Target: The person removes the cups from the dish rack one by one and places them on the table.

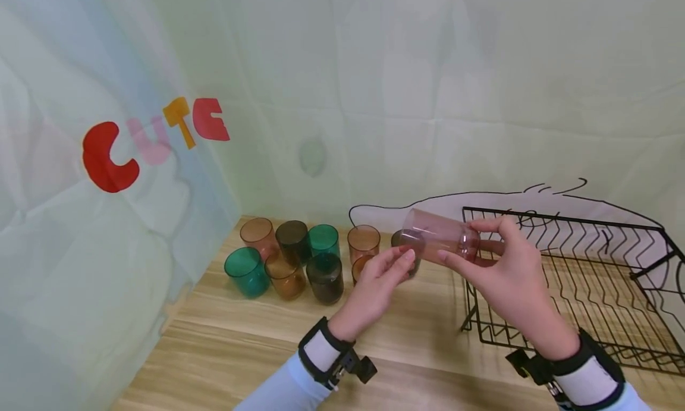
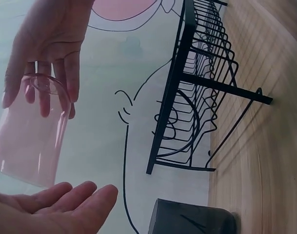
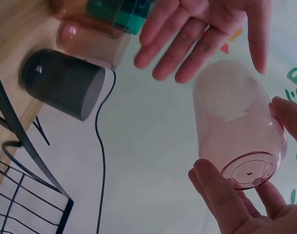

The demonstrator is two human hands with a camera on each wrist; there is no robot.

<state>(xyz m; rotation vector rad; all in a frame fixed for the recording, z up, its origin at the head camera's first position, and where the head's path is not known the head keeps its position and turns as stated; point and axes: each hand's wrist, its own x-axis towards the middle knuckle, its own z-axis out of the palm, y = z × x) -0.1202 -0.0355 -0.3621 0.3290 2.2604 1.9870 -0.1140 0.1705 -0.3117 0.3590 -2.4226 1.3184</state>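
A clear pink cup (image 1: 436,231) is held in the air on its side, its mouth toward the left. My right hand (image 1: 514,268) grips it around the base with thumb and fingers; the round base (image 3: 249,170) faces the camera in the right wrist view. By the cup's mouth is my left hand (image 1: 371,289), its fingers extended in both wrist views. Whether these fingers touch the rim is hard to tell. Behind the left hand, partly hidden, a dark grey cup (image 3: 63,83) stands on the table.
Several coloured cups stand grouped at the table's back left, among them a green cup (image 1: 247,274), a brown cup (image 1: 285,277) and a dark cup (image 1: 324,280). A black wire rack (image 1: 588,280) stands on the wooden table (image 1: 225,351) at right. A printed cloth (image 1: 374,102) hangs behind.
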